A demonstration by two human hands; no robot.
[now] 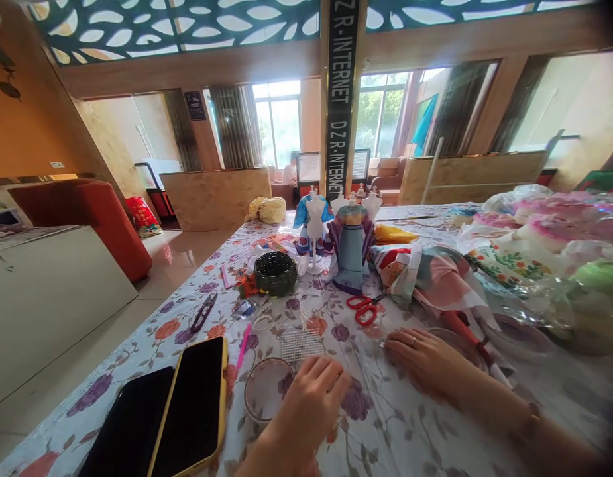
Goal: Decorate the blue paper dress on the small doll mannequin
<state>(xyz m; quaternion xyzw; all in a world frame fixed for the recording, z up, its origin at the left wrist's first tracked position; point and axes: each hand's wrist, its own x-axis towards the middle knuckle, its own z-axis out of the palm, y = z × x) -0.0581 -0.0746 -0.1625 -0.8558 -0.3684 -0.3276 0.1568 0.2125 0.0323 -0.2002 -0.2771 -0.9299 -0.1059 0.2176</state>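
Note:
My left hand (313, 394) is closed over the table, fingers curled, beside a clear round dish (254, 397). Whatever its fingertips hold, if anything, is hidden. Just beyond it lies a sheet of small rhinestones (302, 345). My right hand (423, 358), with a ring on one finger, rests palm down with its fingers stretched out. A tiny shiny bit (382, 344) shows at its fingertips; I cannot tell what it is. Red-handled scissors (364, 310) lie beyond the right hand. Dark thread snips (205, 312) and a pink stick (243, 346) are to the left.
Two phones (189, 404) lie at front left. Farther back stand a dark woven basket (275, 273), a white mini mannequin (315, 225) and a mannequin in a blue-grey dress (351, 255). Fabric pieces (435, 271) and plastic-wrapped bundles (549, 238) crowd the right side of the flowered tablecloth (152, 351).

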